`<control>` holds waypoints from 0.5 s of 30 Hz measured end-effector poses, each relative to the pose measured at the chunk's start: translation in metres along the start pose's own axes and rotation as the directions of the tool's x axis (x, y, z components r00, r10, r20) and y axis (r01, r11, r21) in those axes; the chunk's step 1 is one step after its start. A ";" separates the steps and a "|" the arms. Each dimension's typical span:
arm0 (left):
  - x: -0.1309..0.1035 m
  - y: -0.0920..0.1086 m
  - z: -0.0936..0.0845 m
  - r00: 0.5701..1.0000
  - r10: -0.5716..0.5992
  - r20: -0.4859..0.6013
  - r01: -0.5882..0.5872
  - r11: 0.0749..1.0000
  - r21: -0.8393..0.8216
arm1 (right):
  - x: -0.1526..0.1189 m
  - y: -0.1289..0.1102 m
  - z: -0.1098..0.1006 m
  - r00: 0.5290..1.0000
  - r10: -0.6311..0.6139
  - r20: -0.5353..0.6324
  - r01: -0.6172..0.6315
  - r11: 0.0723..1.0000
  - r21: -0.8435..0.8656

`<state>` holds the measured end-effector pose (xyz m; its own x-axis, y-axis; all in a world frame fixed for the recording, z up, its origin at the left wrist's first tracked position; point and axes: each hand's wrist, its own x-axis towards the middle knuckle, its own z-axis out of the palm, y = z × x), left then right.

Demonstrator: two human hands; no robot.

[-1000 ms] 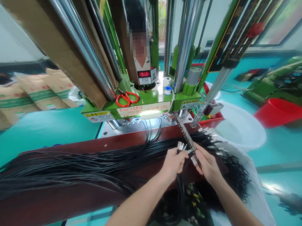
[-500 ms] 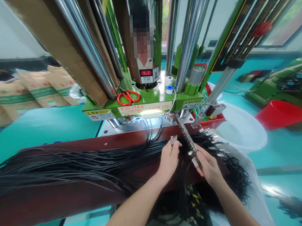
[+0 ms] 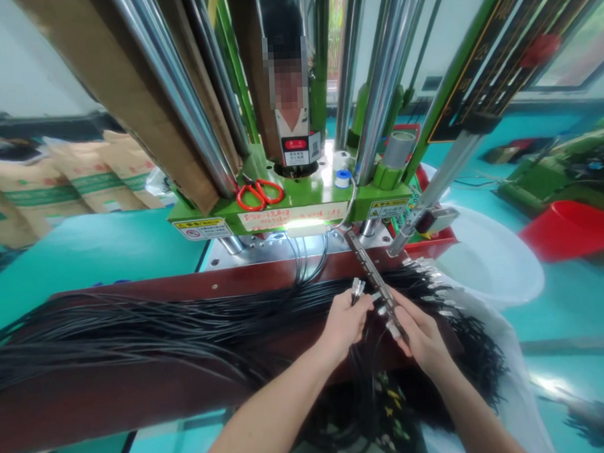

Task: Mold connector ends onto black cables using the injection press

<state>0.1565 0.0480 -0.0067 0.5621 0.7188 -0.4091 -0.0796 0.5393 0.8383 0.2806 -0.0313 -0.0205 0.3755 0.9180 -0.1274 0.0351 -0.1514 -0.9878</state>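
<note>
My left hand (image 3: 345, 318) is closed on several cable ends, whose silvery connectors (image 3: 357, 287) stick up past its fingers. One small connector at its fingertips is at the side of a long metal bar (image 3: 371, 269). My right hand (image 3: 420, 328) grips the lower end of this slotted bar, which slants up and left towards the green press (image 3: 301, 210). White connector pieces sit along the bar near my right fingers. Black cables (image 3: 186, 318) lie in a thick bundle across the brown shelf (image 3: 139, 390) under and beside my hands.
Red-handled scissors (image 3: 259, 195) and a blue-white tape roll (image 3: 342, 178) rest on the press. Metal columns rise above it. A white basin (image 3: 498, 258) and red bucket (image 3: 577, 228) stand at right, sacks (image 3: 45, 187) at left. A person (image 3: 293, 120) is behind the press.
My left hand has moved slightly right, against the bar, and its connectors now stand more upright. My right hand still holds the bar. The view has shifted a little.
</note>
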 end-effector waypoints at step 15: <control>0.002 0.016 -0.016 0.874 0.389 -0.290 -0.357 0.921 0.159 | -0.001 -0.012 0.004 0.997 0.050 -0.052 -0.042 0.988 0.146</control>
<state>0.1428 0.0651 0.0004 0.2216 0.9656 -0.1363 -0.1428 0.1704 0.9750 0.2762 -0.0293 -0.0093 0.4245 0.8889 -0.1721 -0.1168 -0.1347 -0.9840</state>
